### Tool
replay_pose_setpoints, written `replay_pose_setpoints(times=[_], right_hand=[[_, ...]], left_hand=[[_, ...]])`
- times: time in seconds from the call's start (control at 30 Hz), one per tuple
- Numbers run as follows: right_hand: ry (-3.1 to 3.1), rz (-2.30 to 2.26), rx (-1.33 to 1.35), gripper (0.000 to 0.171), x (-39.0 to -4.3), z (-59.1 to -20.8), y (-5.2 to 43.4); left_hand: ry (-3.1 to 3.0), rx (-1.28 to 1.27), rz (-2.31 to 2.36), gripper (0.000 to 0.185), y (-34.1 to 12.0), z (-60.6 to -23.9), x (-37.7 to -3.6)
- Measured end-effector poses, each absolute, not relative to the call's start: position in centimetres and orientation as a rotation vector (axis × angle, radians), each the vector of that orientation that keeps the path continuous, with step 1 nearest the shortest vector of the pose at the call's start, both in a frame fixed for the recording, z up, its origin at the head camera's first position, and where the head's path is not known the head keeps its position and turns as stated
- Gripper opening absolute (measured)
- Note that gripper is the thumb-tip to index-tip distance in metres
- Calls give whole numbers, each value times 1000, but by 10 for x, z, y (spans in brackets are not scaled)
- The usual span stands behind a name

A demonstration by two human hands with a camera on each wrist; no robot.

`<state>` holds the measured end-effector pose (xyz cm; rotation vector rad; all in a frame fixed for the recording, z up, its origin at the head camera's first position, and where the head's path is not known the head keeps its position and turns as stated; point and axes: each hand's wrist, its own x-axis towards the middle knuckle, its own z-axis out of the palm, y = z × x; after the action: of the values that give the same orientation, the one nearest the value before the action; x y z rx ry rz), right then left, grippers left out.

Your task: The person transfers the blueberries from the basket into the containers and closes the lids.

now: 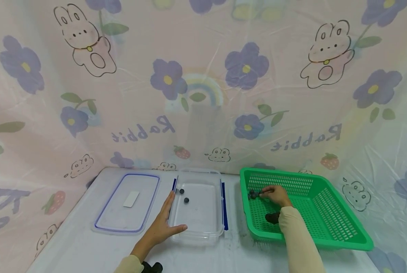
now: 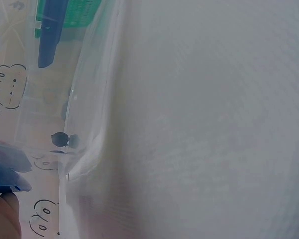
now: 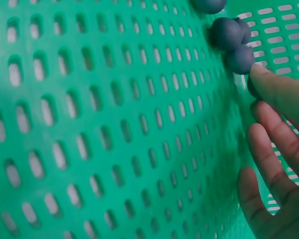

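Note:
Inside the green basket, my right hand pinches a blueberry between thumb and forefinger, mostly hidden by the fingertips. Several more blueberries cluster just beyond those fingers, against the basket's left side. My left hand lies along the near left side of a clear plastic container, fingers straight and thumb spread toward its front. Two blueberries rest in that container, near its left wall. In the left wrist view, a blueberry shows through the clear wall.
A clear lid with a blue seal and a white label lies flat left of the container. Blue side clips stick out from the container. Behind the white-covered table hangs a printed curtain.

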<state>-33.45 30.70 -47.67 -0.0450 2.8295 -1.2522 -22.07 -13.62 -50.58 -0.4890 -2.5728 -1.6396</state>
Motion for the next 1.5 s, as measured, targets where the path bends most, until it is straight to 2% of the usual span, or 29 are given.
replay_pose_setpoints(times=[0.77,1.03,1.5], right_hand=[[2709,-1492,-60,41,-344,-456,292],[2645,-1570,-140,49,-341,-445,294],[2640,-1628,-170,49,-326,-421,290]], left_hand=[[-2549,-524,-1613,113,-136,-506,-222],[-2563,-529,-1613,114,-135,-507,-222],[-2573,-539,-1582,115,-137,-503,-221]])
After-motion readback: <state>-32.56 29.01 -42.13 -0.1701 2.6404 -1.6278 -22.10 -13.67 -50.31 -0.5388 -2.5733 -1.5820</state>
